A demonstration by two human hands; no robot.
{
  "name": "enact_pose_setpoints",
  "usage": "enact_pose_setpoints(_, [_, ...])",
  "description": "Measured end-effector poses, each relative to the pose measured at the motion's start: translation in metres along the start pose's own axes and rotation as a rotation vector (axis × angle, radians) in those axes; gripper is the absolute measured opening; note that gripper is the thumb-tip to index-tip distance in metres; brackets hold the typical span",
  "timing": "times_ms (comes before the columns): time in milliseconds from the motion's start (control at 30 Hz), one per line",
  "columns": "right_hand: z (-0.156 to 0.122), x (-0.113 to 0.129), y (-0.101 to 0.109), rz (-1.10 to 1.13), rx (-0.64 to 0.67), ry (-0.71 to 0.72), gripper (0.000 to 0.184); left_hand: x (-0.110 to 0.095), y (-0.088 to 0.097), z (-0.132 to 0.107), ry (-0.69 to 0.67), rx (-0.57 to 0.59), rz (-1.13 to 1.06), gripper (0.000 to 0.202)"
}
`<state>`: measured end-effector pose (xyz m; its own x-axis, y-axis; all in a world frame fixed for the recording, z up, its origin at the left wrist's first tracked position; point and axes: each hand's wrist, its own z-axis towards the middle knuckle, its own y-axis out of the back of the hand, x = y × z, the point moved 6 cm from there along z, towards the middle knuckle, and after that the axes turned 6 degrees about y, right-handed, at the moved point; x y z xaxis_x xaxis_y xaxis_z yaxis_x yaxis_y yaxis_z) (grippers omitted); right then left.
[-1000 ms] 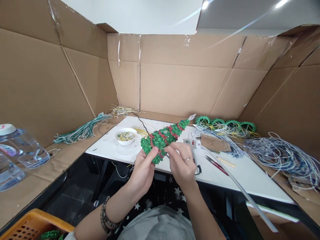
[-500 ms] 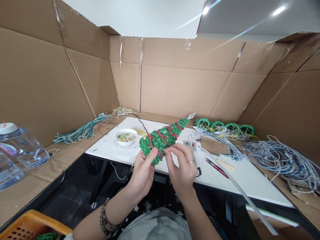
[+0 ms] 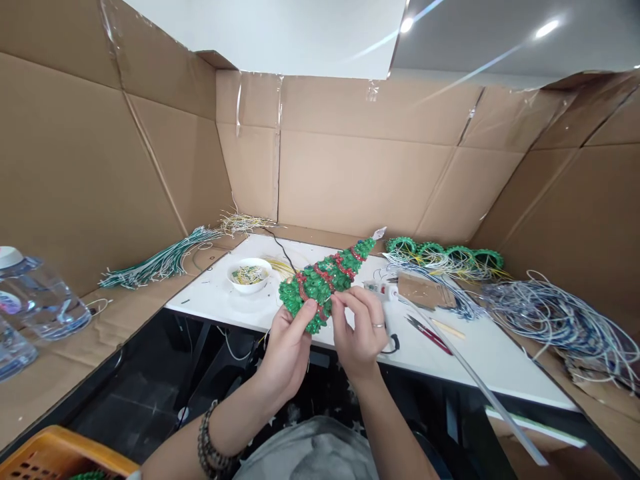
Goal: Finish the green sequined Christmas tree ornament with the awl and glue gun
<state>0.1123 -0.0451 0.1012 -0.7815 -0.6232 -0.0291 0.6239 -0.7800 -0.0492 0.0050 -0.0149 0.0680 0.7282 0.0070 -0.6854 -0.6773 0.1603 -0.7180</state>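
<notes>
A green beaded cone-shaped tree [image 3: 325,279] with red bead bands and a clear tip is held tilted above the front edge of the white table [image 3: 500,363], tip pointing up and right. My left hand [image 3: 287,350] grips its wide base from below, thumb on the beads. My right hand [image 3: 361,330], a ring on one finger, pinches the base's lower right edge with curled fingers.
A white bowl [image 3: 249,273] of small bits sits at the table's left. A glue gun [image 3: 383,290], red-handled snips [image 3: 429,332], green beaded rings [image 3: 445,255] and wire bundles [image 3: 560,320] lie right. Green wire strands [image 3: 160,261] and water bottles [image 3: 40,303] are left. Cardboard walls surround; an orange crate [image 3: 60,453] is below.
Both hands and the tree stay nearly in place. My right fingers shifted slightly along the tree's base. The view drifted a little to the right.
</notes>
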Motion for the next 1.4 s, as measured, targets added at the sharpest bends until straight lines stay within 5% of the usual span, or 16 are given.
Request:
enact_pose_setpoints(333, [-0.012,0.002,0.002,-0.085,-0.082,0.197,0.029,0.006,0.001,-0.002,0.064,-0.023,-0.023,0.019])
enact_pose_setpoints(600, [-0.005,-0.003,0.002,0.041,0.014,0.017,0.027,0.010,0.011,0.007,0.096,-0.130,-0.107,0.026])
enact_pose_setpoints(767, [-0.024,-0.006,0.021,0.097,0.088,-0.086,0.029,0.006,0.009,0.010,0.101,-0.129,-0.141,0.026])
enact_pose_setpoints(933, [-0.061,-0.051,0.052,-0.218,0.095,-0.309,0.006,0.007,0.006,0.009,0.144,-0.117,-0.210,0.028])
enact_pose_setpoints(1067, [-0.084,-0.102,0.050,-0.399,0.300,-0.508,0.054,0.009,0.007,0.009,0.138,-0.161,-0.260,0.033])
enact_pose_setpoints(1233, [-0.097,-0.141,0.027,-0.298,0.478,-0.638,0.058,0.006,0.009,0.012,0.094,-0.208,-0.242,0.030])
enact_pose_setpoints(1400, [-0.089,-0.143,0.017,-0.116,0.479,-0.685,0.045,0.002,0.015,0.016,0.057,-0.216,-0.195,0.035])
